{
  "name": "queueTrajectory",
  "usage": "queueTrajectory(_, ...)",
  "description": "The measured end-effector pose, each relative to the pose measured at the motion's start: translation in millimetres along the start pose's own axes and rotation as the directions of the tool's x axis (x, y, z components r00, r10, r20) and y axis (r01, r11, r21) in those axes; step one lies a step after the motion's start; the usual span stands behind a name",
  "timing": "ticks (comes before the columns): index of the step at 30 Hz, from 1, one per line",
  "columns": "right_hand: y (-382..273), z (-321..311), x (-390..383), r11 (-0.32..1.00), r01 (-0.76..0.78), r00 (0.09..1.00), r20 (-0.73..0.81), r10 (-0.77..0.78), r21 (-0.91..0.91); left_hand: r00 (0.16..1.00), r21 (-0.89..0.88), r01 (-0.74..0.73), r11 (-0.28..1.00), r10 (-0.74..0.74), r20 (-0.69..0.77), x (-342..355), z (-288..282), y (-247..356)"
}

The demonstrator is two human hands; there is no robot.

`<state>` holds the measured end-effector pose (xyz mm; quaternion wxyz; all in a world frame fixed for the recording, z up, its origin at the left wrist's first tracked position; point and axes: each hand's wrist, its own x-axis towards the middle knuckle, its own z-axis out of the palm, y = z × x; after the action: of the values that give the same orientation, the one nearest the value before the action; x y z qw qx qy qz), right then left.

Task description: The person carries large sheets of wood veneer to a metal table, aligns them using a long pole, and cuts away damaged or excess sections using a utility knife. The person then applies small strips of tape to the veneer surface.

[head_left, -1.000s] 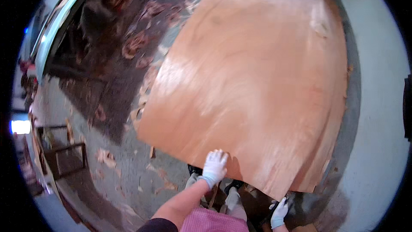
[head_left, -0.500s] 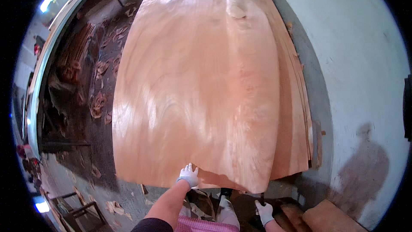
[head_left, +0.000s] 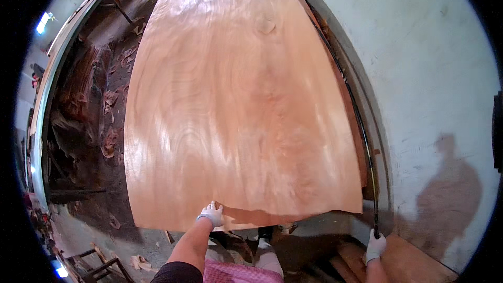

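Observation:
A large, thin sheet of pale reddish-brown wood veneer [head_left: 236, 115] stretches away in front of me, its surface wavy and shiny. My left hand [head_left: 212, 216], in a white glove, lies on its near edge with fingers spread. At the right, my gloved right hand [head_left: 375, 245] is closed round the near end of a long, thin dark pole [head_left: 361, 126]. The pole runs along the sheet's right side toward the far end. Under the right edge, a strip of the lower sheets [head_left: 363, 170] shows; the rest is covered.
A pale wall [head_left: 429, 73] rises close on the right. Brown boards [head_left: 419, 256] lie at the lower right. To the left are veneer scraps [head_left: 109, 141] on the dark floor and a long pale-edged structure [head_left: 39, 152]. A wooden frame [head_left: 107, 268] stands lower left.
The veneer's right side has swung rightward and flattened, covering most of the sheets beneath. My right hand has moved right and up with the pole. The left hand stays on the near edge.

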<state>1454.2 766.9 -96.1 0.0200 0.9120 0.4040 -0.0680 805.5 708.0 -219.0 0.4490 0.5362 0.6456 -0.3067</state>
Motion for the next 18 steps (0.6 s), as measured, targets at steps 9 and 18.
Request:
queueTrajectory(9, -111, -23, -68, 0.909, 0.052, 0.951, 0.258, -0.172, 0.412, 0.841, -0.602, -0.072, 0.795, -0.276, -0.466, -86, 58, -35)
queueTrajectory(18, -229, -103, -234, 0.756, 0.022, 0.741, 0.496, -0.452, 0.654, 0.763, -0.947, 0.126, 0.296, -0.639, -0.098, -320, 236, -98)
